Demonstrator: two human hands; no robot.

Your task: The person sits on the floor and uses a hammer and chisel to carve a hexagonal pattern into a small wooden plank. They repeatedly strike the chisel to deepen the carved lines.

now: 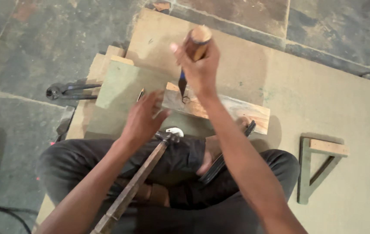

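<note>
Chisel (184,84) upright in my right hand (200,65), fist closed on its handle, tip on the wood block (232,110). Left hand (144,119) open above the hammer (150,167); next, I judge, gripping it.

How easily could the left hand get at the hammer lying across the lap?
Probably yes. The left hand hovers open just above the hammer head, and nothing lies between them; the right hand holds the chisel farther away.

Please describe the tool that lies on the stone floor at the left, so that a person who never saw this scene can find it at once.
Start from the large flat board on which the person sits, then go past its left edge onto the grey stone floor. There lies a pair of dark metal pincers, rounded head to the left, two thin handles toward the board. Unlike the wooden-handled hammer, it is all metal.
</note>
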